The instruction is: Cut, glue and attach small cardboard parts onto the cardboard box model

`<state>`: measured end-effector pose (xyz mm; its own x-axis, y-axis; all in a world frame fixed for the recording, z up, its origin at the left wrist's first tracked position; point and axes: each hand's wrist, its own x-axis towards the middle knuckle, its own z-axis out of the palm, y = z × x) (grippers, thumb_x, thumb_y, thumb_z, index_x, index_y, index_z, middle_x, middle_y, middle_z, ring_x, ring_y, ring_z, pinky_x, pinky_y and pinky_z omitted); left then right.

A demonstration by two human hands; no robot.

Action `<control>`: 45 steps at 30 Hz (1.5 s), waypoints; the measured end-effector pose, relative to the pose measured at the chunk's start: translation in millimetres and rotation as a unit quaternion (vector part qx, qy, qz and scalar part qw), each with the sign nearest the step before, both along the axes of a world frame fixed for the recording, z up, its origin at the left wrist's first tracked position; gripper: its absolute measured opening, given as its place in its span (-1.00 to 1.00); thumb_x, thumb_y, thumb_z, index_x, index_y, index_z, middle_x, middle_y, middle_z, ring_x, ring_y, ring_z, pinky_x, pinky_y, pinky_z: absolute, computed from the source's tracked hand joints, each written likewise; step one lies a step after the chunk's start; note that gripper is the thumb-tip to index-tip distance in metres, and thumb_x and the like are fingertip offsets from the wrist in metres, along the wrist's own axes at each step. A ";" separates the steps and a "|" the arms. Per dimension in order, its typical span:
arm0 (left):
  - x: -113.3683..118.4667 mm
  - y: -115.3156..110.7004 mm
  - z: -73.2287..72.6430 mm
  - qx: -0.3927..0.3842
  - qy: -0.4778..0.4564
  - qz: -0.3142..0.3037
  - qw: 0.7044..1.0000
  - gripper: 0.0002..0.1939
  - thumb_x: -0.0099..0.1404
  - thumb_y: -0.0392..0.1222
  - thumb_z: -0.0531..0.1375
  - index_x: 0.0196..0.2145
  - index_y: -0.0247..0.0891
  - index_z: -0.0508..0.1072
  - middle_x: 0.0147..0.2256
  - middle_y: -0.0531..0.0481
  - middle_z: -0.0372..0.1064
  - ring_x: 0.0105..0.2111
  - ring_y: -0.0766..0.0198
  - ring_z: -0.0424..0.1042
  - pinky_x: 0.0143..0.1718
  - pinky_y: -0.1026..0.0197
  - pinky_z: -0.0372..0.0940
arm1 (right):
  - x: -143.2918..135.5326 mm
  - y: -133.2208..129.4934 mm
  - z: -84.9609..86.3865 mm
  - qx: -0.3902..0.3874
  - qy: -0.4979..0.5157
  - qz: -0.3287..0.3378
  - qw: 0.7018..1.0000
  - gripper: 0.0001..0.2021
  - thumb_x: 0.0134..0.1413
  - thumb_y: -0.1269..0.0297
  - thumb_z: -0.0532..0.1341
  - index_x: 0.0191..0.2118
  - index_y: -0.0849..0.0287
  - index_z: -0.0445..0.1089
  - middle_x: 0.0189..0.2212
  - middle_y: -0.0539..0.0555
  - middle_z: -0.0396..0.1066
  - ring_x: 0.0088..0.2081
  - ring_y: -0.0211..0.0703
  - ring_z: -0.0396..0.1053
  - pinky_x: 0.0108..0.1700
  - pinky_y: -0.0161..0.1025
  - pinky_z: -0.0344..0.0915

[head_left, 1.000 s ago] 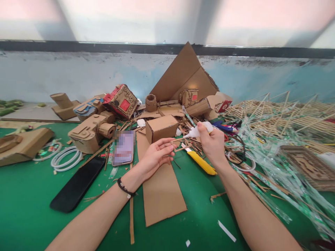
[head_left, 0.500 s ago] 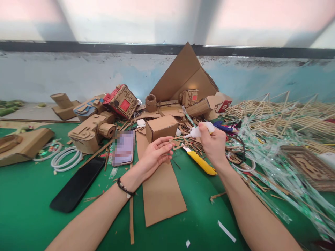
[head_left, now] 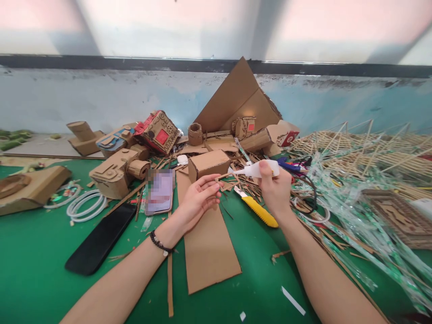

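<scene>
Left hand, fingers loosely curled, pinches bent cardboard strip; right hand grips white bottle. Likely dispensing, nozzle contact unclear; next calls for steady aim.

Bottle, in right hand, now nearer level; nozzle, earlier slanting more steeply downward, shifted leftward, its tip closer to fingers of left hand.
</scene>
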<state>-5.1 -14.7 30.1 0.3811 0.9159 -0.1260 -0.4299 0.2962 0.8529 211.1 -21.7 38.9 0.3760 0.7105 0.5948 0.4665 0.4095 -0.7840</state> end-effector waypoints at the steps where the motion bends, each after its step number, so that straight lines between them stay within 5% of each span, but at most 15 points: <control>1: -0.3 0.2 0.3 0.002 0.000 0.002 1.000 -0.54 0.15 -0.21 0.54 0.00 -0.25 0.60 -0.13 -0.07 0.56 -0.38 0.43 0.48 -0.34 0.36 0.44 | -0.8 0.0 0.5 -0.006 0.015 0.027 0.999 -0.53 0.32 -0.13 0.18 -0.26 0.21 0.57 -0.63 -0.05 0.24 -0.57 -0.23 0.20 -0.52 -0.25 0.10; 4: -1.2 0.7 0.2 0.007 0.000 0.002 1.000 -0.53 0.15 -0.20 0.53 0.01 -0.27 0.59 -0.13 -0.09 0.56 -0.37 0.42 0.47 -0.33 0.35 0.44 | -3.6 1.0 3.3 -0.012 0.087 0.097 0.991 -0.52 0.30 -0.14 0.20 0.01 0.18 0.55 -0.63 -0.09 0.19 -0.64 -0.26 0.10 -0.61 -0.26 0.04; 8: -1.7 0.9 -1.4 0.009 0.004 0.000 1.000 -0.53 0.16 -0.20 0.53 0.02 -0.27 0.59 -0.12 -0.10 0.56 -0.37 0.40 0.48 -0.32 0.34 0.44 | -5.0 1.1 8.6 -0.015 0.154 0.121 0.981 -0.56 0.24 -0.11 0.27 0.07 0.07 0.44 -0.58 -0.12 0.16 -0.67 -0.28 0.03 -0.67 -0.26 0.01; 14: -0.5 -0.6 -3.1 0.002 0.018 -0.030 0.999 -0.53 0.17 -0.17 0.53 0.02 -0.24 0.60 -0.11 -0.10 0.56 -0.35 0.39 0.48 -0.30 0.32 0.44 | 3.1 2.2 5.3 -0.003 0.112 0.055 0.992 -0.71 0.18 -0.04 0.32 -0.18 0.05 0.38 -0.40 -0.04 0.29 -0.46 -0.21 0.26 -0.51 -0.28 0.20; 20: 1.5 -2.6 -3.0 -0.002 0.037 -0.056 0.998 -0.52 0.17 -0.13 0.53 0.02 -0.26 0.60 -0.10 -0.13 0.56 -0.36 0.38 0.48 -0.31 0.29 0.42 | 13.4 11.1 1.0 -0.016 0.156 0.070 0.985 -0.59 0.14 -0.19 0.30 -0.31 0.06 0.30 -0.51 -0.11 0.17 -0.53 -0.26 0.11 -0.52 -0.29 0.08; 45: 1.4 -2.0 -6.6 0.010 0.041 -0.075 0.996 -0.51 0.17 -0.11 0.52 0.03 -0.27 0.59 -0.14 -0.10 0.53 -0.35 0.36 0.49 -0.32 0.29 0.41 | 7.9 9.9 5.8 -0.044 0.214 0.088 0.972 -0.60 0.10 -0.15 0.37 -0.26 0.02 0.29 -0.54 -0.13 0.19 -0.58 -0.28 0.16 -0.64 -0.36 0.10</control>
